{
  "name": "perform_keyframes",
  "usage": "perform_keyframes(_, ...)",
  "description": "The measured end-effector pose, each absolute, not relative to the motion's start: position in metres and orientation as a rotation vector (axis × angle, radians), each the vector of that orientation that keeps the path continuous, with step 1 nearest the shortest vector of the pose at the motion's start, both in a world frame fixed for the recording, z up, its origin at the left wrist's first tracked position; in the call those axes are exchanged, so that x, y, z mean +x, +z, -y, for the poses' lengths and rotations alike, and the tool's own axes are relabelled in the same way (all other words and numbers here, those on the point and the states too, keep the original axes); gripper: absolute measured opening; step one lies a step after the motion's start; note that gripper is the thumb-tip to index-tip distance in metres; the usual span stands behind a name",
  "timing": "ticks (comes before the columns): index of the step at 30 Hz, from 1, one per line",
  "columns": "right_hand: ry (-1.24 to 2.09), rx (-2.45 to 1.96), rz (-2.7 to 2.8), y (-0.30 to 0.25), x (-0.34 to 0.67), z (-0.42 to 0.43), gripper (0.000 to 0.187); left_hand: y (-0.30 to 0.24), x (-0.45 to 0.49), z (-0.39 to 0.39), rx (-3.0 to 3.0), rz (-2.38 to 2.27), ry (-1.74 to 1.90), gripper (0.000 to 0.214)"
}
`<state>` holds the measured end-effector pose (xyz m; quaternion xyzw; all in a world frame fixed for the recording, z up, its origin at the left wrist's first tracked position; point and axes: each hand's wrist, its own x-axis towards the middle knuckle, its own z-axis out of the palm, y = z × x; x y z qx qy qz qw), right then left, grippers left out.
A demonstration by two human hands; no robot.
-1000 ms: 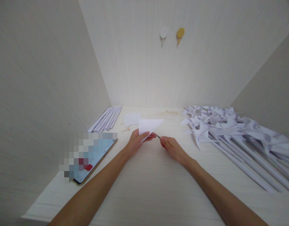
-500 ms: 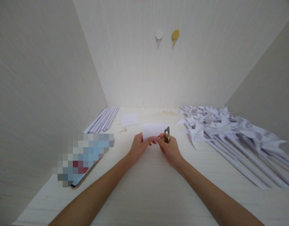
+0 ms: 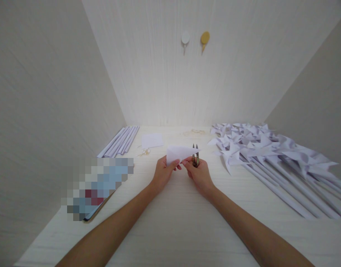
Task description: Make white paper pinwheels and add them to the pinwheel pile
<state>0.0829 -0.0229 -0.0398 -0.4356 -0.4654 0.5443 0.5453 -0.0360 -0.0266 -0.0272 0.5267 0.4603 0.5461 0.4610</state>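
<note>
Compared with one second ago: the right hand (image 3: 199,174) was then apart from the folded paper (image 3: 177,152), with the scissors (image 3: 195,159) pointing at the left hand (image 3: 162,172); now they stand with tips toward the worktop (image 3: 170,230)'s back edge, and the fingertips of that hand are at the paper's lower edge. Against half a second ago, the paper shows narrower at its right end, a long point reaching the scissor blades, which show a gap between their tips. Grip: left hand grasping the paper, thumb on top; right hand grasping the scissors, its thumb and finger also at the paper. Paper is held up over the middle of the worktop, toward the back edge. Surface pale, faintly streaked. Near the back left corner, a row of paper tubes (image 3: 120,142); beside it a flat paper sheet (image 3: 152,141), with a small tangle of string (image 3: 145,152) just in front. Phone (image 3: 108,189) by the left edge, screen masked by blocks. Paper pinwheels (image 3: 242,142) heaped from the back right, their sticks (image 3: 281,185) slanting toward the front right. Pale walls on three sides; the back wall (image 3: 159,81) carries a white hook (image 3: 185,38) and a yellow hook (image 3: 205,38).
</note>
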Motion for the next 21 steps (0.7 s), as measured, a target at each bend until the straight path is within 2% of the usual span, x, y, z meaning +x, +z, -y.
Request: perform_keyframes(21,1.422,-0.953,0.838,-0.0303,0.0787,0.0256,0.017,-0.0294,-0.0340,0.0279,1.262,-1.153,1.472,0.019)
